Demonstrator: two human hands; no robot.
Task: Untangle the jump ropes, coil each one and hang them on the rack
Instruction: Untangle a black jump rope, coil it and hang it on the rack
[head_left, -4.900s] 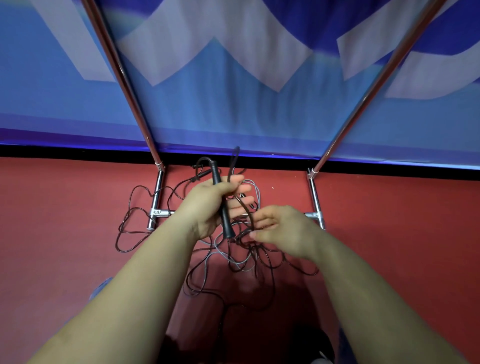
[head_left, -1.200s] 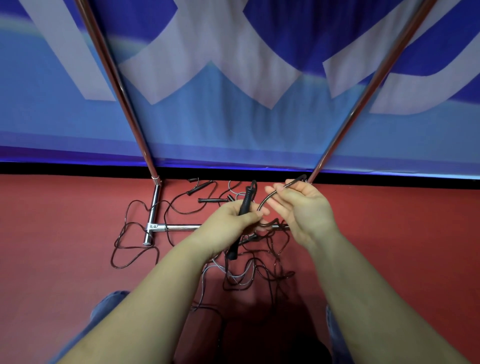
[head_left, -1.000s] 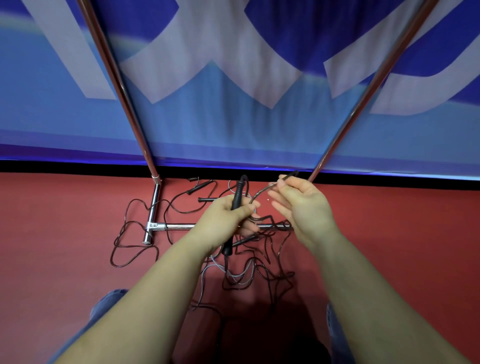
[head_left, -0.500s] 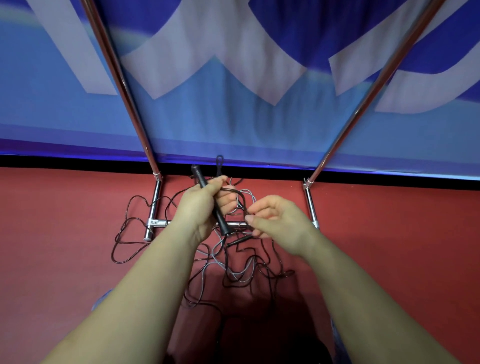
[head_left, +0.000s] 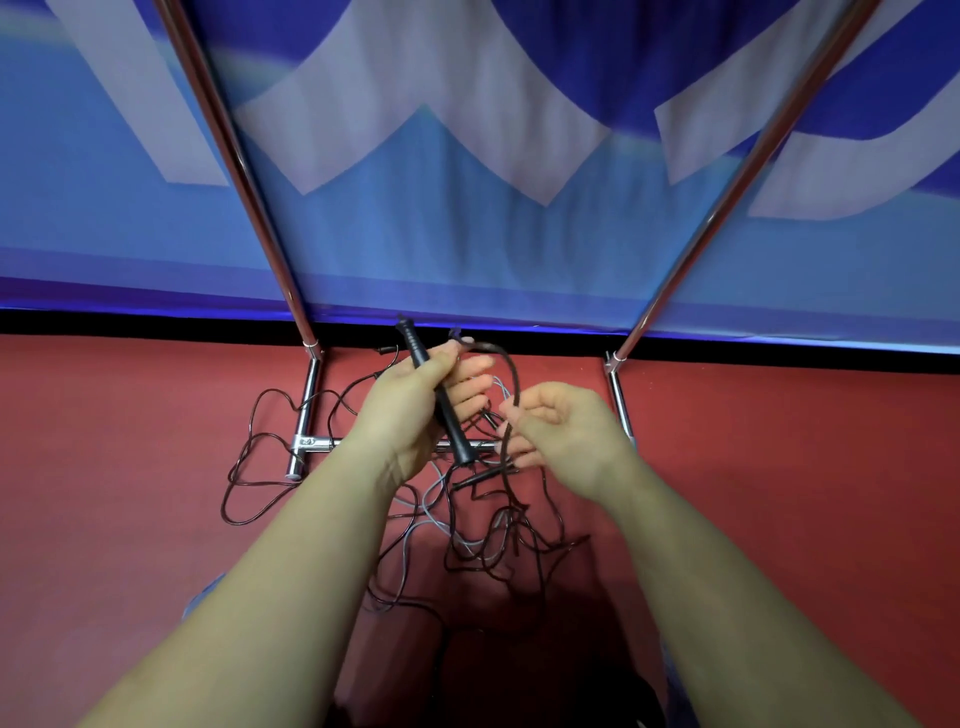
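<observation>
Grip of the left hand: fingers and thumb curl round a ribbed black plastic jump-rope handle, held at a slant with its upper end toward the wall and its lower end pointing down at the floor. Grip of the right hand: palm turned toward the left hand, fingers partly curled, with a dark rope strand passing between thumb and fingertips. The strand arches from the top of the left hand over to the right hand, then drops past it to the floor. Whether the right fingers pinch the strand firmly or merely cradle it cannot be told.

Below both hands, the tangled heap of thin black and grey jump ropes lies on the red floor, with loose loops spreading to the left past the rack foot. A second black handle lies in the heap just under the hands.

The chrome tubular rack stands over the heap: two slanted metal uprights rise toward the upper left and upper right, each meeting a short foot on the floor, and a low crossbar runs between the feet, behind the hands. No rope hangs on the parts of the rack in view.

Behind the rack hangs a blue wall banner with white and dark blue shapes, bordered at its base by a black strip.
</observation>
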